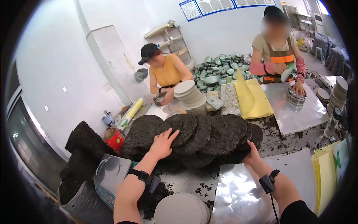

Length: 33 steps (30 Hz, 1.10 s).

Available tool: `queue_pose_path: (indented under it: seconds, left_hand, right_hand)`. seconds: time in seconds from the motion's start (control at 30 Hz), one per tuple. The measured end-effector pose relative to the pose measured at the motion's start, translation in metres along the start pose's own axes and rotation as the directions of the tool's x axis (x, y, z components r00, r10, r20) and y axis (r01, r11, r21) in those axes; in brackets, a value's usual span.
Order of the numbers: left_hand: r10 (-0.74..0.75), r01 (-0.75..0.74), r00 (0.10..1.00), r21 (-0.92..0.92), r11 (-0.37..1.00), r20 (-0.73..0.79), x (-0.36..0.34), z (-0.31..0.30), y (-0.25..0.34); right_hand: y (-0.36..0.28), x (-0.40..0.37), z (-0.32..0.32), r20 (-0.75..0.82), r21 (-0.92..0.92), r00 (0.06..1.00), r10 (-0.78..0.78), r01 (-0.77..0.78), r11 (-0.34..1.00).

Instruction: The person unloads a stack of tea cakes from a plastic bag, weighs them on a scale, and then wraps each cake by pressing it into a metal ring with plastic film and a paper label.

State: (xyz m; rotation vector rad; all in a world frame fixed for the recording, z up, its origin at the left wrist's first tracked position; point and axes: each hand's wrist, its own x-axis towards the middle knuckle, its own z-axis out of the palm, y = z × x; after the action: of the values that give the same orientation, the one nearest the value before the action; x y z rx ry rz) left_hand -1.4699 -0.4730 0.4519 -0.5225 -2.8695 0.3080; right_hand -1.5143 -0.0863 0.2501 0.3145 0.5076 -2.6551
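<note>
A long, overlapping row of dark, fibrous round cakes [223, 132], which look like dried seaweed, lies across the table before me. My left hand [163, 143] rests on top of the row's left half, its fingers spread over one cake. At the row's right end, my right hand [253, 154] curls its fingers round the edge of the last cakes, partly hidden behind them. Closest to me is a stack of pale round discs [181, 210]. To its right lies a shiny silver sheet [238, 194].
A scale [112, 170] and a grey bag [84, 203] of dark cakes stand at left. Across the table, two people [167, 72] [278, 52] work. Yellow sheets [255, 99], disc stacks [192, 93] and many greenish round packs [223, 71] lie beyond. Dark crumbs litter the table.
</note>
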Motion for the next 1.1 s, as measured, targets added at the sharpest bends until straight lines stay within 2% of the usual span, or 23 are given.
queue_pose_path:
  seconds: [0.1,0.17,0.23,0.3,0.37,0.43,0.5,0.67,0.73,0.77,0.8,0.9,1.0,1.07,1.1]
  left_hand:
    - [-0.033,0.026,0.988,0.043,0.999,0.150,-0.003,-0.014,0.018]
    - [-0.070,0.063,0.981,0.045,0.997,0.181,-0.003,-0.014,0.023]
    - [-0.081,0.072,0.976,0.051,0.996,0.200,0.002,-0.010,0.027]
    - [-0.089,0.086,0.965,0.024,0.996,0.246,0.005,-0.014,0.034]
    - [-0.054,0.059,0.964,-0.013,0.998,0.261,0.009,-0.024,0.043]
    - [-0.004,0.022,0.974,-0.075,0.997,0.227,0.017,-0.031,0.060]
    - [0.051,-0.033,0.986,-0.117,0.993,0.157,0.027,-0.031,0.081]
    - [0.128,-0.117,0.987,-0.110,0.987,0.097,0.060,-0.048,0.151]
    - [0.192,-0.182,0.981,-0.177,0.967,0.037,0.068,-0.057,0.168]
    - [0.212,-0.206,0.977,-0.227,0.952,-0.001,0.069,-0.058,0.172]
    - [0.217,-0.218,0.976,-0.212,0.953,-0.030,0.066,-0.057,0.175]
    - [0.262,-0.276,0.960,-0.175,0.945,-0.102,0.062,-0.052,0.173]
    - [0.316,-0.331,0.943,-0.198,0.923,-0.107,0.048,-0.059,0.165]
    - [0.333,-0.363,0.929,-0.233,0.902,-0.162,0.032,-0.068,0.155]
    - [0.306,-0.331,0.943,-0.278,0.902,-0.130,0.019,-0.079,0.151]
  right_hand:
    - [0.008,0.004,0.001,0.139,0.056,0.989,0.050,-0.058,0.997]
    - [0.026,0.035,-0.017,0.017,0.033,0.995,-0.100,0.099,0.995]
    - [0.025,0.034,-0.014,-0.091,0.062,0.992,-0.087,0.093,0.994]
    - [0.019,0.032,-0.027,-0.199,0.014,0.973,-0.117,0.122,0.992]
    - [0.003,0.020,-0.020,-0.201,-0.014,0.971,-0.129,0.129,0.992]
    - [-0.022,0.005,-0.027,-0.078,0.055,0.995,-0.062,0.066,0.996]
    - [-0.049,-0.044,-0.001,-0.077,0.072,0.995,-0.071,0.076,0.994]
    - [-0.111,-0.080,-0.052,0.013,0.072,0.974,-0.226,0.225,0.972]
    - [-0.132,-0.103,-0.057,-0.056,0.002,0.956,-0.289,0.290,0.957]
    - [-0.138,-0.112,-0.060,-0.033,0.018,0.954,-0.299,0.300,0.954]
    - [-0.151,-0.106,-0.091,-0.016,0.007,0.962,-0.272,0.272,0.962]
    - [-0.156,-0.120,-0.094,-0.037,-0.010,0.970,-0.239,0.239,0.971]
    - [-0.169,-0.087,-0.139,-0.061,-0.094,0.933,-0.354,0.347,0.933]
    - [-0.183,-0.094,-0.146,-0.106,-0.197,0.924,-0.367,0.343,0.919]
    - [-0.189,-0.105,-0.147,-0.131,-0.249,0.915,-0.382,0.343,0.906]
